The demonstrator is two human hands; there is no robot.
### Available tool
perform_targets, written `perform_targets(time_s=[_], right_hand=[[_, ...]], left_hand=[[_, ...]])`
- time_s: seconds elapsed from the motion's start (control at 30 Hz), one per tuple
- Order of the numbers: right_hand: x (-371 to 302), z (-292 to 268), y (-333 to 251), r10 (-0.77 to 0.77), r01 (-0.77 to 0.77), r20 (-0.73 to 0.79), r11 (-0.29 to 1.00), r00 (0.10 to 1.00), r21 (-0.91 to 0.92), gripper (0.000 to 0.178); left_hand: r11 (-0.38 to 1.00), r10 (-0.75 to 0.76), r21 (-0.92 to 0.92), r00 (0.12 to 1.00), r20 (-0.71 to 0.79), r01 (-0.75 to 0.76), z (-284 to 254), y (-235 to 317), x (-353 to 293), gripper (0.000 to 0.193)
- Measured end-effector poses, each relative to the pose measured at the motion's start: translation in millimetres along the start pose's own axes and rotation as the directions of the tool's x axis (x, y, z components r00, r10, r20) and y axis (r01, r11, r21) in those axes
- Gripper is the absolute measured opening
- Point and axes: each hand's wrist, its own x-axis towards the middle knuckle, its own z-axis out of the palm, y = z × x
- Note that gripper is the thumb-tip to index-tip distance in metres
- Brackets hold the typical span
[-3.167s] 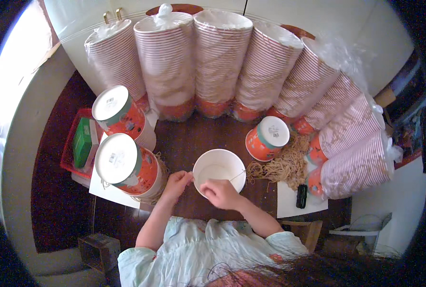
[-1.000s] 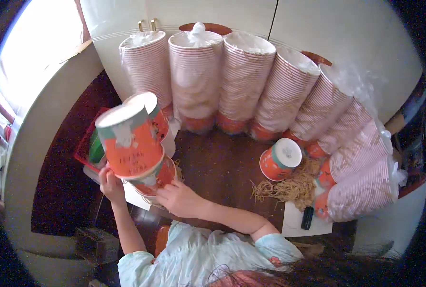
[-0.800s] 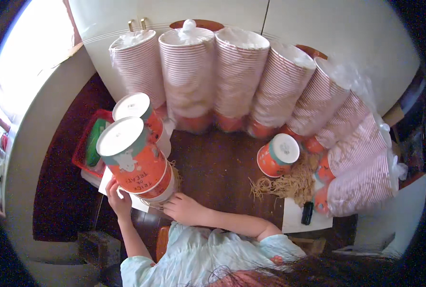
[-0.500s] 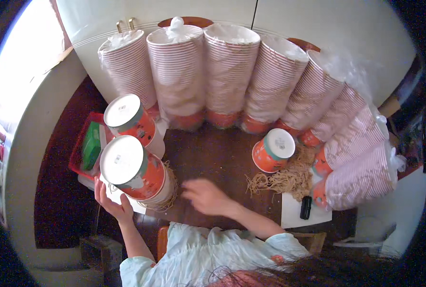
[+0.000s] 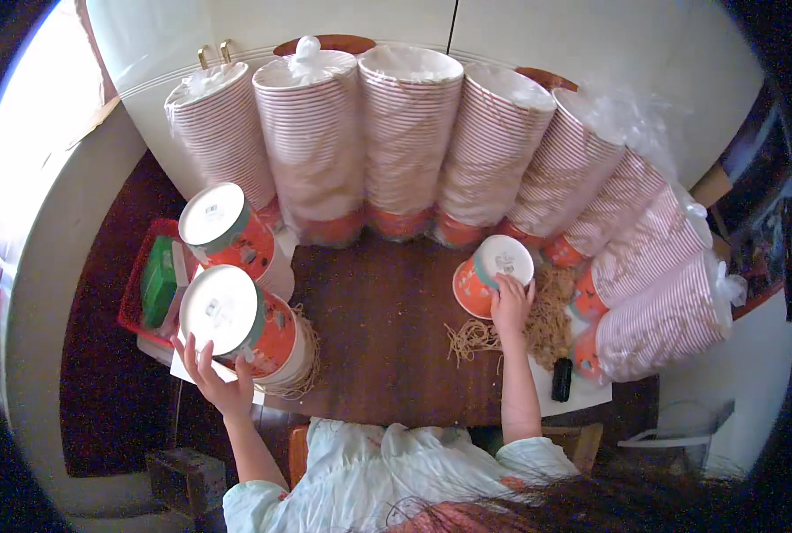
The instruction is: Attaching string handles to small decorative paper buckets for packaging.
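At the right of the table, my right hand (image 5: 511,307) has its fingers on the near edge of an upside-down orange paper cup (image 5: 472,282) with a teal band and white base. My left hand (image 5: 222,384) is open, fingers spread, against the near side of a short stack of inverted paper cups (image 5: 273,333). Thin brown twine (image 5: 302,380) lies around the foot of that stack. Just behind it stands a second inverted stack of the same cups (image 5: 252,244).
Tall plastic-wrapped cup stacks (image 5: 409,142) curve around the back and right of the brown table (image 5: 369,329). Beside the single cup lies a heap of tan twine (image 5: 549,311). A black marker-like object (image 5: 561,380) rests on white paper. At left, a red basket (image 5: 132,298) holds a green box (image 5: 159,280).
My right hand has swung from the table's middle to the single cup at right, which now sits slightly further left. My left hand stays by its stack. The whole view has shifted slightly.
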Motion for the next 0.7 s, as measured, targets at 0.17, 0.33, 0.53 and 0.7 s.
perform_targets(time_s=[0.17,0.33,0.53,0.7], right_hand=[[15.8,-21.3,-29.8,0.217,-0.205,0.014,0.896,0.976,0.393,0.025],[22.1,-25.3,-55.8,0.105,-0.48,0.541,-0.344,0.834,0.807,0.022],[7.4,2.7,-67.8,-0.056,-0.646,0.664,-0.306,0.746,0.7,0.03],[5.6,-7.9,-81.1,-0.215,-0.733,0.705,-0.303,0.675,0.609,0.031]], left_hand=[[0.981,0.184,-0.037,0.976,-0.119,-0.19,-0.3,23.5,-8.4,0.03],[0.927,0.023,-0.366,0.958,0.285,0.087,33.4,45.4,-14.5,0.03],[0.326,-0.214,-0.586,0.662,0.718,0.741,61.2,66.0,-15.8,0.045],[0.323,-0.145,-0.571,0.636,0.758,0.755,69.5,64.4,-11.2,0.052]])
